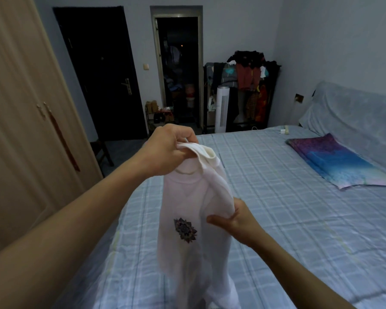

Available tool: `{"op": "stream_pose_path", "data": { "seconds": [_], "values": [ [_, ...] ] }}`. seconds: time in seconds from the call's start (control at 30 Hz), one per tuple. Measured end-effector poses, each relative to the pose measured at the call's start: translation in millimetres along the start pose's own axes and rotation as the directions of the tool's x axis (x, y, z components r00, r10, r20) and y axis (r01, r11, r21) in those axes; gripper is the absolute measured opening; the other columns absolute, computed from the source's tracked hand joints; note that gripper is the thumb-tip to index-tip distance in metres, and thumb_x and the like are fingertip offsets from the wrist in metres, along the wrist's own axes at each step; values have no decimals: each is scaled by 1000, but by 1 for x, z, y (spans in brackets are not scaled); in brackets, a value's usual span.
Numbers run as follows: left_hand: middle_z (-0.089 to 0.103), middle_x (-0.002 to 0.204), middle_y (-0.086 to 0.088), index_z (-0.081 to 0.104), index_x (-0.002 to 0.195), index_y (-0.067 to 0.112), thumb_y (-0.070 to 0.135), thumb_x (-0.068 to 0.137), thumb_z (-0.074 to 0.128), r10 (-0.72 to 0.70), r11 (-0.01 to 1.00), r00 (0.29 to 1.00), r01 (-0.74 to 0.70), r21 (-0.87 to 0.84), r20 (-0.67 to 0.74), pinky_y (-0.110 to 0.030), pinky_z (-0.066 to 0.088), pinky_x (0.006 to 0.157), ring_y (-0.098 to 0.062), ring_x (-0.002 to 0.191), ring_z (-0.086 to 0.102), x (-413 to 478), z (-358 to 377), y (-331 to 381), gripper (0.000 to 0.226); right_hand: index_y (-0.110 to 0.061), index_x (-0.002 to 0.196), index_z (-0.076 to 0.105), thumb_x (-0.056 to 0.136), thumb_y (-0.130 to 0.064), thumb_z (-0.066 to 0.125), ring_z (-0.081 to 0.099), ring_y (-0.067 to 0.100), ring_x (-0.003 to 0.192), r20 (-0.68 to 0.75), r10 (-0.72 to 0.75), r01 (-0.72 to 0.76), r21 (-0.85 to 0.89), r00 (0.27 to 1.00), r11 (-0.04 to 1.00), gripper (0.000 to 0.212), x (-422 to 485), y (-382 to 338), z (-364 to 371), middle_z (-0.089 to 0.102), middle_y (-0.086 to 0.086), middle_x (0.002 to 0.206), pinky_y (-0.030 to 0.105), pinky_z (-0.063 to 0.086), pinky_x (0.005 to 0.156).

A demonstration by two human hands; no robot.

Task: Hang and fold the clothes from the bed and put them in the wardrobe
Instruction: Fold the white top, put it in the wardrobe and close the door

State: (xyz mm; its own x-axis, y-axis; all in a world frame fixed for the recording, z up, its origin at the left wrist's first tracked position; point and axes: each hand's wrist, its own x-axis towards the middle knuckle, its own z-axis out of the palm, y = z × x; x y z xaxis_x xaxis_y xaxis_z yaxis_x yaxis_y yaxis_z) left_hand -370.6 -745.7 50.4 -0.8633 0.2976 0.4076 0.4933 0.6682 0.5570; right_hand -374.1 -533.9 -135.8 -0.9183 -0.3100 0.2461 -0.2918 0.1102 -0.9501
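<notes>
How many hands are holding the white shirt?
2. The left hand grips the white shirt at its collar, at the top. The right hand pinches its side edge lower down, above the bed.

White shirt (pixel 187 210): thin matt cloth, dark printed motif. Bed (pixel 288 208): checked, lightly creased cloth. Wardrobe (pixel 20 108), left of frame: pale, smooth wood-look panels.

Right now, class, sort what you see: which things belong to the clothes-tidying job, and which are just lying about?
Job in hand: white shirt, gripped by the left hand at the collar and the right hand lower down; bed; wardrobe.

Lying about: tower fan; loaded clothes rack; dark door.
</notes>
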Motion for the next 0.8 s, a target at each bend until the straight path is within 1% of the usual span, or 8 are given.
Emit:
{"op": "stream_pose_path", "data": {
  "seconds": [0.1, 0.23, 0.3, 0.4, 0.5, 0.57, 0.67, 0.8],
  "values": [
    [72, 77, 2, 73, 82, 19, 22, 84, 77, 6, 1000, 1000, -6, 2, -22, -29, 53, 67, -15, 76, 69, -5, -8, 0, 6, -21, 92, 73, 67, -20, 89, 72, 13, 81, 18, 61, -62, 30, 998, 998, 29, -9, 13, 12, 76, -2, 90, 23, 56, 64],
    [73, 78, 1, 73, 84, 18, 21, 85, 75, 8, 1000, 998, -7, 20, -59, -32, 53, 68, -16, 78, 70, -12, -21, -6, 4, -14, 96, 74, 73, -16, 85, 73, 20, 88, 102, 109, -116, 66, 989, 991, 25, -19, 28, 23, 76, 4, 94, 32, 59, 70],
    [73, 78, 3, 73, 84, 19, 20, 85, 74, 10, 999, 997, -8, 36, -76, -28, 53, 66, -13, 77, 70, -15, -26, -12, 3, -11, 95, 73, 76, -21, 84, 73, 22, 87, 71, 105, -109, 52, 992, 993, 24, -20, 32, 24, 76, 6, 93, 40, 60, 72],
    [72, 78, 5, 73, 83, 19, 18, 86, 73, -5, 998, 994, 11, 56, -110, -26, 52, 64, -10, 75, 69, -21, -35, -27, 3, -10, 83, 71, 73, -28, 82, 69, 15, 74, -53, 49, -49, -7, 997, 999, 24, -16, 33, 15, 73, 6, 79, 37, 55, 65],
    [72, 80, 6, 72, 80, 23, 14, 87, 72, -40, 998, 990, 46, 44, -136, -28, 52, 65, -10, 77, 68, -25, -41, -46, 11, -9, 72, 66, 77, -13, 81, 55, 7, 64, -133, -43, 31, -92, 990, 995, 17, -7, 26, -8, 61, -4, 67, 29, 43, 58],
    [71, 78, 7, 71, 78, 28, 13, 87, 72, -55, 998, 986, 61, 35, -158, -25, 49, 63, -7, 73, 66, -26, -41, -56, 17, -15, 65, 61, 77, -9, 80, 49, 1, 59, -163, -105, 77, -167, 981, 983, 23, 2, 16, -28, 55, -10, 60, 25, 38, 55],
    [71, 77, 4, 70, 78, 26, 16, 87, 73, -64, 998, 978, 60, -26, -199, -25, 47, 61, -5, 69, 64, -23, -37, -68, 14, -15, 65, 61, 75, -16, 76, 49, 2, 59, -166, -165, 118, -264, 972, 957, 18, 16, 0, -57, 56, -8, 59, 24, 37, 54],
    [71, 77, -2, 71, 79, 21, 15, 86, 73, -95, 992, 963, 71, -104, -254, -28, 48, 63, -10, 70, 63, -8, -22, -80, 10, -13, 73, 67, 78, -4, 79, 56, 3, 64, -116, -204, 143, -399, 972, 906, 16, 34, -7, -86, 65, 0, 67, 24, 41, 58]
  ]
}}
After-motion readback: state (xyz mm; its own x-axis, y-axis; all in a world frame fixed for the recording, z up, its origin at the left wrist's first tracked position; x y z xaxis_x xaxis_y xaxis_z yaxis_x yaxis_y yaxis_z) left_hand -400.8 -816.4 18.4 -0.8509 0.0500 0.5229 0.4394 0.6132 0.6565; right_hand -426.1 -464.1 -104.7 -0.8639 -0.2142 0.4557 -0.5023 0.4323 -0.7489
